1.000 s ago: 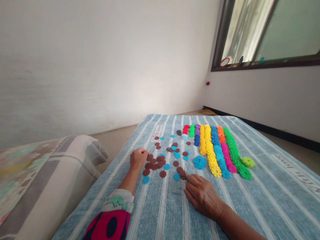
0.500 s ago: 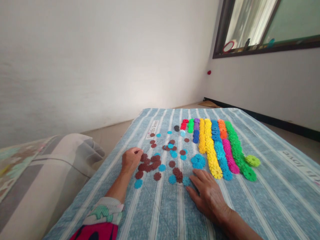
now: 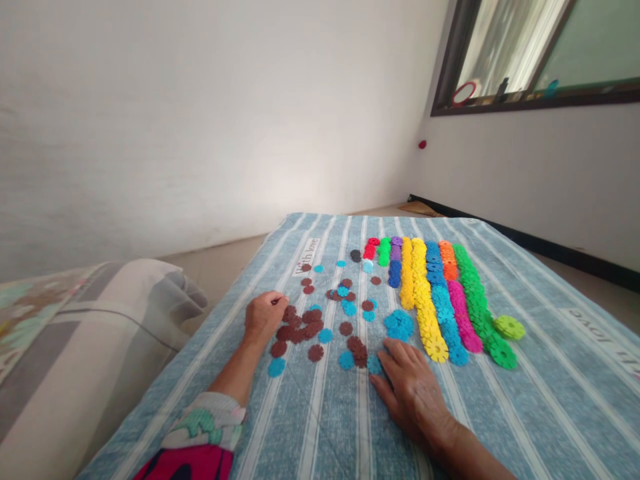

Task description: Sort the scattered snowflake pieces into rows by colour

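Note:
My left hand [image 3: 263,319] is curled closed at the left edge of a loose pile of brown notched plastic discs [image 3: 300,330]; a dark bit shows at its fingertips, too small to name. My right hand [image 3: 413,383] lies low over the cloth with fingers stretched and somewhat apart. Its index finger and thumb are at the edge of a light blue disc [image 3: 374,364], and I cannot tell whether they press on it. Just beyond those fingers sits a heap of blue discs [image 3: 399,325]. Brown and blue discs, such as this blue one [image 3: 277,367], are scattered between the hands.
Overlapping rows of discs run across the right side, among them a yellow row [image 3: 423,293], a magenta row [image 3: 464,317] and a green row [image 3: 473,293]. A lime green stack [image 3: 509,327] lies beside them. Everything rests on a striped blue cloth [image 3: 540,373]. Grey-checked bedding [image 3: 130,333] is at left.
The view has shifted slightly. Both hands keep nearly the same place and pose, the right one a touch closer to the light blue disc. The discs look unmoved.

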Motion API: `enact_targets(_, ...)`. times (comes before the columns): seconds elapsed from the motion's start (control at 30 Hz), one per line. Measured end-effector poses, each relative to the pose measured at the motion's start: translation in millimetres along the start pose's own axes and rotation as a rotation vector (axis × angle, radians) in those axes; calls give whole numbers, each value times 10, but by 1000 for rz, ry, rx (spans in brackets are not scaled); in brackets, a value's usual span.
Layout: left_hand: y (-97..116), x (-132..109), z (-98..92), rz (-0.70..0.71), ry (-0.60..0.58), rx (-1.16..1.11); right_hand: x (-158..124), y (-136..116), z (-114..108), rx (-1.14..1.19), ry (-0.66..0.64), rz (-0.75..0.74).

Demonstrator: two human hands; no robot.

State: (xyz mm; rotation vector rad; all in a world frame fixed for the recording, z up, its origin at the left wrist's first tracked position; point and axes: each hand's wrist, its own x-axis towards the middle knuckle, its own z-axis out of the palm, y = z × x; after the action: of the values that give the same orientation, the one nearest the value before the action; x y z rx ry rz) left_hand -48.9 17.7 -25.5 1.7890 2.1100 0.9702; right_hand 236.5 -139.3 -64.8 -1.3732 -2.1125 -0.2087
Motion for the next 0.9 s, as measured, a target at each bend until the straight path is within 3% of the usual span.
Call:
enact_targets(0.43, 2, -1, -2, -4, -18, -12, 7, -85, -12, 260, 88, 75)
enact_targets(0.57, 7, 0, 2, 3, -24, -11, 17, -89, -44, 361, 48, 138)
enact_targets(0.67, -2, 7, 12, -1, -20, -16, 62, -17, -100, 417, 49, 251)
enact_targets(0.8, -17, 22, 21, -6, -19, -18, 148, 178, -168, 431, 195, 477)
enact_targets(0.9, -20, 31, 22, 5, -21, 0, 201, 298, -155, 383, 256, 526)
